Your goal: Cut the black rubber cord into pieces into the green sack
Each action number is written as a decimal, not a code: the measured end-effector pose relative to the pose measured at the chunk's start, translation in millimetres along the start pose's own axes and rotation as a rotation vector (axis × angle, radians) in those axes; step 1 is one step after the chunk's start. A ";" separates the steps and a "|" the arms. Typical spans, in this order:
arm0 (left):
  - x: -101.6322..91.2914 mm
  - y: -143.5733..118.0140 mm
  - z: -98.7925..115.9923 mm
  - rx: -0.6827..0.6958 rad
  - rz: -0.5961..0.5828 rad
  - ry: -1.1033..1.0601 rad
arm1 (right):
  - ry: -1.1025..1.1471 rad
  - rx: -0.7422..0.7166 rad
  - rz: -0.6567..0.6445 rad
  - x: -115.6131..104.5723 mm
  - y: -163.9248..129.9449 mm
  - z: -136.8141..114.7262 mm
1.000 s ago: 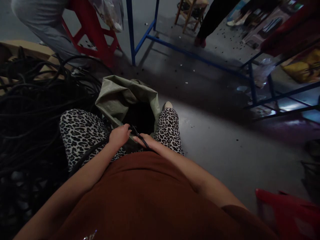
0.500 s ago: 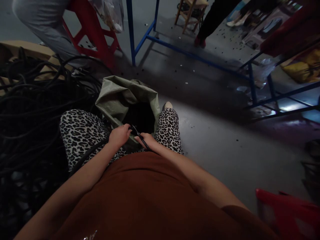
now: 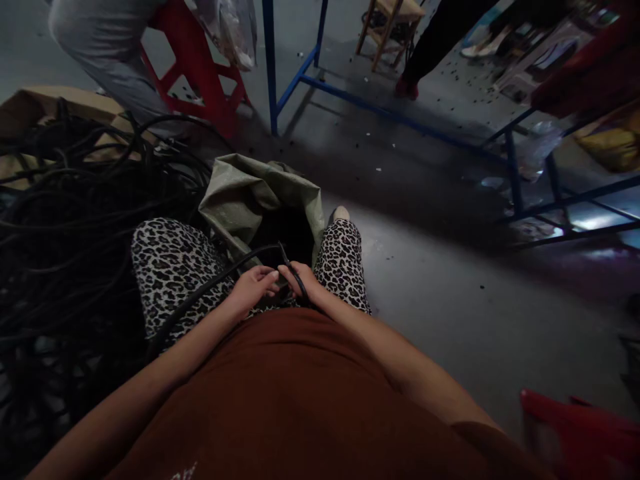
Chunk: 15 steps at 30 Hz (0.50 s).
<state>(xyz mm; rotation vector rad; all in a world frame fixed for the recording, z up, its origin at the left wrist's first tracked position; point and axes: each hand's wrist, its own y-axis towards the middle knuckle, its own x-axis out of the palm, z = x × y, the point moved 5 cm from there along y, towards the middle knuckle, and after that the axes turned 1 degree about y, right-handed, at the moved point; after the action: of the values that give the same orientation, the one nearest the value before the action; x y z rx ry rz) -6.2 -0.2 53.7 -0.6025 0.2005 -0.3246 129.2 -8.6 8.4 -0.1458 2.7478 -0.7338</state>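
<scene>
Between the knees, left hand and right hand pinch one black cable over the open sack; the cable heap on the floor looks largely unworked.

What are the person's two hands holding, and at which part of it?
Both the left hand and right hand grip one black cable at its bend above the green sack.
</scene>
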 end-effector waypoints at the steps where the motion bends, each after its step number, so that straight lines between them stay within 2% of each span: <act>1: -1.2 -3.7 -3.7 -0.079 0.002 -0.190 | 0.054 0.009 0.000 -1.2 -2.9 -2.1; 3: -6.5 -15.0 -2.5 -0.138 0.005 -0.463 | 0.147 0.019 0.006 -3.8 -9.2 -5.7; 10: -31.9 -83.5 8.8 -0.187 -0.001 -1.007 | 0.270 -0.100 0.038 -16.7 -24.1 -21.0; 15: -56.7 -121.3 5.9 -0.068 0.156 -1.324 | 0.441 -0.178 -0.023 -23.1 -30.6 -48.0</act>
<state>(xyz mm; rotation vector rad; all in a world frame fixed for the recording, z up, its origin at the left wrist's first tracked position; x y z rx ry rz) -86.4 -71.1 134.4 -0.7546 -1.0132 0.2731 137.2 -8.5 69.4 -0.0566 3.2367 -0.5807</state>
